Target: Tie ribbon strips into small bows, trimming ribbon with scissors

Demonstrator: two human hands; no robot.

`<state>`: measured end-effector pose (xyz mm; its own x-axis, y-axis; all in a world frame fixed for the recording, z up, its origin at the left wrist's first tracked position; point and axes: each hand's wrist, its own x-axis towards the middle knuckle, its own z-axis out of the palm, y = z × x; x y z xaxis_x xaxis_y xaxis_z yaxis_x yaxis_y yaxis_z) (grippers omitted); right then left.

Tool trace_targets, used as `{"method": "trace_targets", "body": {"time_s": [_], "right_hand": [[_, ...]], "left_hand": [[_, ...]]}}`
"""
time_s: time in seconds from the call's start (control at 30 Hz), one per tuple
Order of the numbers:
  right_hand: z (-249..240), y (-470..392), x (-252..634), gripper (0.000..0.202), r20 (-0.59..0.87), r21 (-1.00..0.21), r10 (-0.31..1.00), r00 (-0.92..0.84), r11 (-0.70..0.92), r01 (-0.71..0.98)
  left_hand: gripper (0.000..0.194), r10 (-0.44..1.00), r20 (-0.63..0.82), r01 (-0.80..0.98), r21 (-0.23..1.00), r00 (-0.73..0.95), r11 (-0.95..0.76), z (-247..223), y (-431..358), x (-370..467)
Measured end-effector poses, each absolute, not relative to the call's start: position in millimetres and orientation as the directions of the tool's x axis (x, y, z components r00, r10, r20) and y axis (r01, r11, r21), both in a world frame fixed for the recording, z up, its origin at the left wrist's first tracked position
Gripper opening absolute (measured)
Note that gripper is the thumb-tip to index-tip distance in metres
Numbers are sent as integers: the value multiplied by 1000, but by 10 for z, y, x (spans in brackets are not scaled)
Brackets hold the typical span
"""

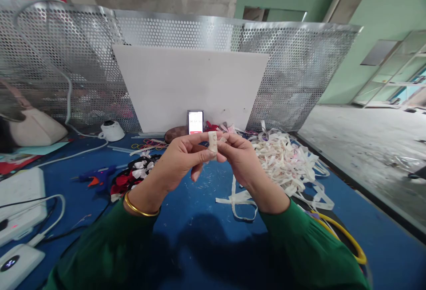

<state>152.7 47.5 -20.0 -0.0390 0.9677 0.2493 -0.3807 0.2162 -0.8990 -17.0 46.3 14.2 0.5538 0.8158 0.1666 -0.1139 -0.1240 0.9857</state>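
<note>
Two-handed pinch: left hand [186, 151] and right hand [241, 153] both grasp cream ribbon strip [212, 143], raised over blue table [199, 203]. Ribbon pile [288, 159] right, loose strips [234, 200] below right hand. Left arm [144, 188] partly hides red-black-white fabric pieces [136, 171]; blue glue gun [98, 175] beside them. Phone [195, 121] upright behind hands, white board [196, 79] beyond.

Unreadable digits, phone screen [195, 121], white device [25, 254]

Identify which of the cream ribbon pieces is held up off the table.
The cream ribbon in the fingers of the left hand and right hand; the others lie on the blue table, heaped or loose.
</note>
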Motion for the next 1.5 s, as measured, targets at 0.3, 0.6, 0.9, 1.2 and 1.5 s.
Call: {"method": "trace_targets", "body": {"time_s": [0.3, 0.6, 0.9, 1.2, 1.5], "right_hand": [[-107, 444, 1690, 19, 455, -887, 887, 82, 460, -45], [-13, 228, 1550, 18, 482, -872, 872, 85, 487, -53], [-164, 220, 1382, 11, 781, -600, 612, 127, 676, 428], [-174, 194, 1406, 24, 898, -188, 423, -121, 617, 764], [-208, 264, 1422, 14, 884, -386, 462, 68, 640, 664]], "left_hand": [[45, 880, 183, -40, 982, 437, -185, 129, 461, -112], [44, 910, 259, 102, 947, 324, -306, 73, 433, -37], [41, 880, 407, 191, 869, 246, -456, -5, 378, 41], [43, 844, 487, 216, 820, 223, -530, -50, 409, 30], [44, 779, 578, 379, 683, 242, -624, -116, 392, 42]]}}
